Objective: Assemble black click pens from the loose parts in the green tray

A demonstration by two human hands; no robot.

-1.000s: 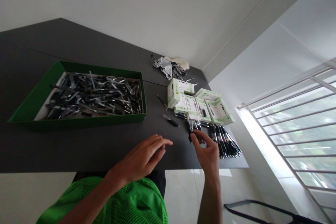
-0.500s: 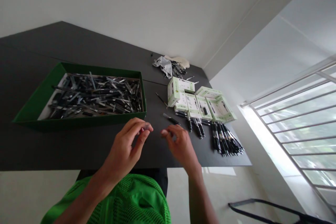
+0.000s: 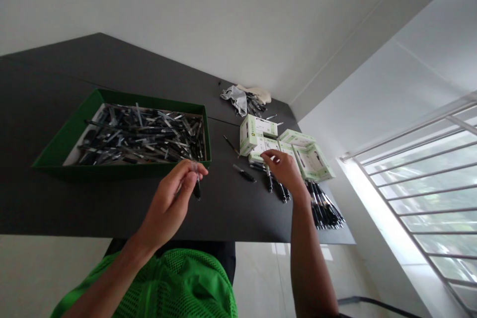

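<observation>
My left hand (image 3: pixel 172 199) is in front of the green box's near right corner. Its thumb and fingers pinch a pen part (image 3: pixel 197 190) with a clear end and a black grip pointing down. My right hand (image 3: pixel 286 173) reaches over the near edge of the small pale-green cartons (image 3: pixel 257 153). Thumb and forefinger are drawn together there, and whatever they hold is too small to make out. Below that hand lie several black pens (image 3: pixel 270 181). Between the two hands, a black-and-clear pen part (image 3: pixel 244 174) rests on the dark table.
A green box (image 3: pixel 206 129) full of loose pen parts stands on the left. A thin refill (image 3: pixel 231 145) lies left of the cartons. Finished-looking pens (image 3: pixel 326 208) are bunched at the right edge. Gloves (image 3: pixel 236 98) and more pens lie at the back by the wall.
My right hand has moved right and away from me, from beside my left hand to the cartons. The left hand shifted slightly left, and the pen part in it now shows.
</observation>
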